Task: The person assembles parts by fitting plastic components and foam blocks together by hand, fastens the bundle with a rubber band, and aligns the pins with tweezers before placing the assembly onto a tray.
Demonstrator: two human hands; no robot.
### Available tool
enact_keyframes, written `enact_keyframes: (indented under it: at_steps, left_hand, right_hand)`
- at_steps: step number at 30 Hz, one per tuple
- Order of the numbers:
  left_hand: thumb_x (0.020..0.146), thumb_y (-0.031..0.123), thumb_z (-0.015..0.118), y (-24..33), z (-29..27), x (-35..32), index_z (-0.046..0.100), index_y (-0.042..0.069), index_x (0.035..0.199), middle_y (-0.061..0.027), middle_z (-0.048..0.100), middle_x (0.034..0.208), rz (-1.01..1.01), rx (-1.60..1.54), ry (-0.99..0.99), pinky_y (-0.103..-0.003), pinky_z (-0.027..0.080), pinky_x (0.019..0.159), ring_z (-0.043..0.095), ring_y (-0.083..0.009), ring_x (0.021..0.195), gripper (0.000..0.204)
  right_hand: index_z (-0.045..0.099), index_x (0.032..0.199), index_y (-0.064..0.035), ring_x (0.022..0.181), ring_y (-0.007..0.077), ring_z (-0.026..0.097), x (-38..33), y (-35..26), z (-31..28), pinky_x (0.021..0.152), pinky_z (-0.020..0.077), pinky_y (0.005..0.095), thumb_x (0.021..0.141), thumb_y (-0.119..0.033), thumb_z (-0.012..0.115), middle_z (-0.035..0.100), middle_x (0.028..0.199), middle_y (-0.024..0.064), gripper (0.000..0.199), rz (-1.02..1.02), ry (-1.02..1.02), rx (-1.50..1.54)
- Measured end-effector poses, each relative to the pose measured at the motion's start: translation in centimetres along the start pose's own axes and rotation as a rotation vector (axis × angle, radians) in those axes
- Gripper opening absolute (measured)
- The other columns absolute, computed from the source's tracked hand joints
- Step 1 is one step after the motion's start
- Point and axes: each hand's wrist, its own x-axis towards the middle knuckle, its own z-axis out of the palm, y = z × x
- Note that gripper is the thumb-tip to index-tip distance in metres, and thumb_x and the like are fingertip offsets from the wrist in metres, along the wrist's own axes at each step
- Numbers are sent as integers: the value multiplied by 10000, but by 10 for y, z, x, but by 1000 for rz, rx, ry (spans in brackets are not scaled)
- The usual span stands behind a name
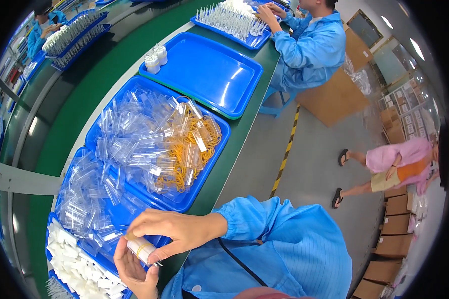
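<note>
My left hand and my right hand meet over the near edge of the blue trays. Between them they grip a small white cylindrical bundle with a yellow rubber band round it. A thin dark tip sticks out at its lower end. My right fingers close over its top, and my right thumb presses its side. The left fingers curl round it from below. Beside the hands lie clear plastic sleeves in a blue tray. White rectangular pieces fill another tray at the lower left.
A larger blue tray holds more clear sleeves and a heap of yellow rubber bands. Past it, white bundles stand on a blue tray. A co-worker sits at the far right; another person is on the floor side.
</note>
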Motion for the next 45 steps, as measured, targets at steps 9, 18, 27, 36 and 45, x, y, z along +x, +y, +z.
enact_keyframes:
  at_steps: [9,18,27,36,45]
  left_hand:
    - [725,345,851,-11,-18,-2,398,-68,1401,-195,501,1341,22,76,32,-375,411,1072,527,-292,1254,913]
    - [741,525,812,-22,-28,-2,414,-72,1388,-177,596,1199,69,13,89,-342,491,963,621,-264,1103,966]
    - [751,551,794,-23,-36,0,390,-59,1406,-156,631,1102,193,23,166,-328,516,901,650,-244,1022,981]
    - [763,595,759,-20,-20,8,381,-47,1421,-147,559,1182,151,40,204,-369,471,980,593,-267,1136,994]
    - [743,549,765,-16,-17,5,354,-24,1436,-184,452,1403,85,-27,101,-403,339,1114,454,-285,1319,989]
  right_hand:
    - [574,1239,2,1155,308,527,3,-4,5,968,433,409,788,-411,801,572,1216,152,652,136,-53,92]
    - [561,1239,18,1064,270,557,13,-3,24,907,468,376,805,-437,785,560,1168,141,667,224,-46,107]
    - [470,1386,31,1120,265,590,16,5,33,973,476,361,915,-347,698,555,1221,159,646,194,-114,256]
    - [464,1399,9,1144,254,578,16,18,30,980,476,357,939,-325,670,530,1259,150,605,132,-46,347]
    - [491,1360,2,1146,240,561,13,5,31,1000,464,354,915,-355,701,497,1239,130,608,141,152,424]
